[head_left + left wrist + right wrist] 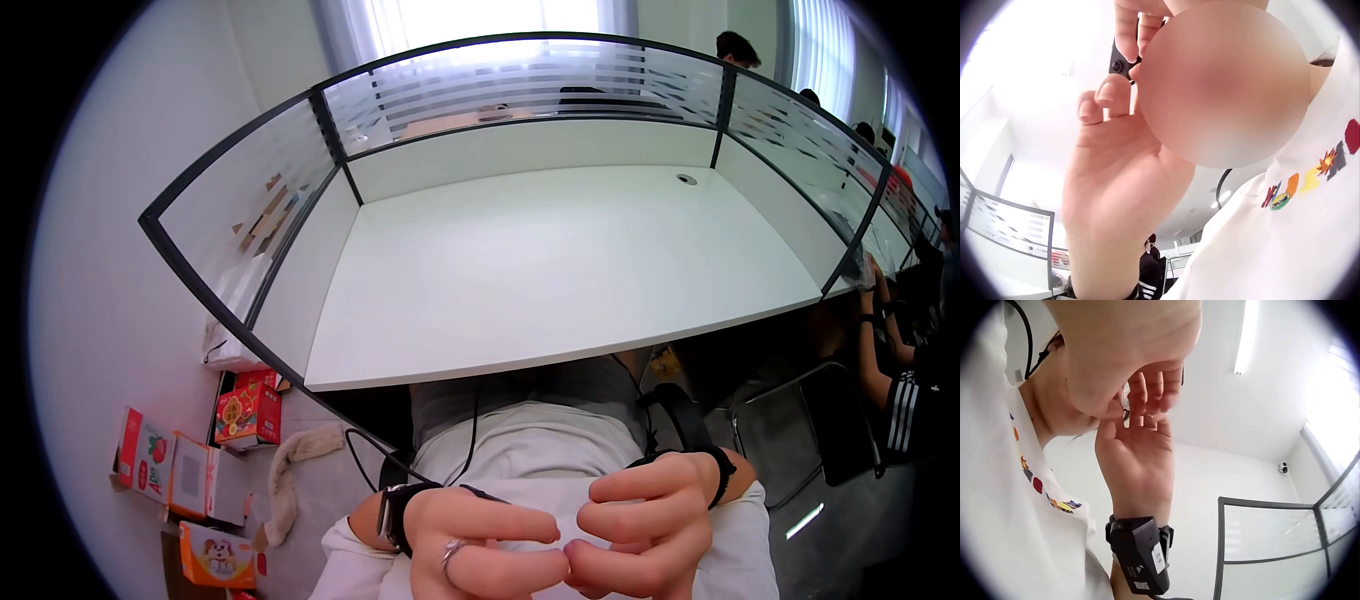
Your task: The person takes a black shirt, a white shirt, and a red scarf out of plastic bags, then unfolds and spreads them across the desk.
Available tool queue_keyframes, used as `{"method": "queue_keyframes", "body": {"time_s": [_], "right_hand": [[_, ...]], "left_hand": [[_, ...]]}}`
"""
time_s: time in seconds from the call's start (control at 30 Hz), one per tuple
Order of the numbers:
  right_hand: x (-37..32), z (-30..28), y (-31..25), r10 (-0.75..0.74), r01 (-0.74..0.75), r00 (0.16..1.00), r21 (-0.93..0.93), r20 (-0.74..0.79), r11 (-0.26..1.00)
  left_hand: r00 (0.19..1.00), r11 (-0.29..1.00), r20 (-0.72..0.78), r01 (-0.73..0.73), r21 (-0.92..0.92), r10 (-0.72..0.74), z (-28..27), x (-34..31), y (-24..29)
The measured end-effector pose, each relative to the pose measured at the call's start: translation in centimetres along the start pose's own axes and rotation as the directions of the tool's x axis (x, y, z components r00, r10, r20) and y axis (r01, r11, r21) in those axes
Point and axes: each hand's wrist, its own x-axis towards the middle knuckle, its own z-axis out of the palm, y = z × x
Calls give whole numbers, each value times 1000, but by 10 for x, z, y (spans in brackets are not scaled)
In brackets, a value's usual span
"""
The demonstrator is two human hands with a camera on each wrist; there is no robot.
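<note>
Fingertips (pixel 541 526) of left hand (pixel 478 538) and right hand (pixel 655 520) close together

Printed cartons (pixel 248 412) stand beside a pale fluffy cloth (pixel 283 482) on the grey floor (pixel 328 505).

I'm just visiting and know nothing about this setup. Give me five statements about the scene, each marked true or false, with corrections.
1. The person's left hand wears a thin silver-coloured ring. True.

2. The person's right hand grips a cardboard box. False: no box is in either hand.

3. A dark-framed, partly frosted partition stands around the back and sides of the broad white desktop. True.

4. The orange cardboard box with a cartoon dog stands on the desktop. False: it is low down, left of the desk.

5. In the head view, both hands show against the desktop. False: they show in front of the person's white fabric shirt.
</note>
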Motion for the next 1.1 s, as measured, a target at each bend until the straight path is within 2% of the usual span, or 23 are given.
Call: {"method": "queue_keyframes", "body": {"time_s": [0.07,0.1,0.17,0.2,0.23,0.27,0.3,0.33,0.37,0.4,0.43,0.5,0.57,0.63,0.67,0.7,0.73,0.77,0.83,0.87,0.93,1.0,1.1], "right_hand": [[2,3,-1,-20,20,1000,5,-13,1000],[5,6,-2,-2,0,998,-33,-58,999],[2,16,-1,24,-30,994,-63,-104,998],[-8,26,3,-83,56,976,-138,-200,989],[-14,29,4,-191,129,941,-226,-278,966],[-12,22,-2,-179,117,946,-230,-269,966],[-6,10,-11,1,-27,986,-152,-166,988],[-3,4,-17,176,-180,983,-90,-50,980],[-5,4,-17,186,-190,982,-95,-44,977],[-8,6,-16,189,-194,981,-134,-49,972],[-10,8,-16,190,-197,980,-172,-56,965],[-11,13,-16,219,-229,973,-197,-74,953],[-12,16,-13,160,-189,978,-247,-132,950],[0,24,-12,183,-204,978,-265,-100,943],[16,49,-7,142,-282,948,-542,-286,791],[25,62,-4,37,-386,897,-739,-441,552],[14,56,-13,37,-384,898,-742,-438,549],[-8,45,-31,167,-430,888,-644,-428,633],[-33,27,-51,406,-528,844,-408,-351,744],[-35,22,-51,399,-523,846,-407,-354,749],[-19,10,-35,493,-527,847,-199,-198,826],[-34,2,-27,434,-458,884,-131,-176,879],[-34,2,-23,368,-378,919,-50,-141,925]], "left_hand": [[999,994,22,-21,-108,24,2,-11,-8],[958,994,-271,105,28,-94,29,-33,8],[976,983,-121,182,1,-180,25,-12,10],[975,982,-122,188,3,-187,31,-19,19],[881,932,-334,362,15,-336,44,-27,34],[719,851,-528,525,-14,-453,52,-37,44],[710,844,-528,535,-28,-467,49,-32,40],[786,856,-393,517,-6,-477,42,-21,29],[845,870,-248,493,14,-475,39,-15,21],[836,899,-329,408,-162,-439,44,-18,18],[832,895,-330,414,-166,-446,42,-14,24],[604,590,-249,796,135,-757,34,-5,48],[553,532,-243,833,151,-797,29,-12,54],[597,589,-227,801,107,-770,28,-14,52],[594,588,-228,802,103,-771,26,-13,52],[587,572,-210,809,136,-782,24,-11,53],[581,557,-192,813,169,-791,23,-9,52],[583,560,-190,812,166,-790,25,-11,50],[663,664,-214,744,77,-718,30,-9,39],[610,615,-287,784,82,-739,38,0,38],[777,799,-259,601,32,-574,37,-2,25],[913,929,-183,370,-4,-364,30,-4,8],[985,985,-57,159,-66,-162,16,-5,-8]]}}
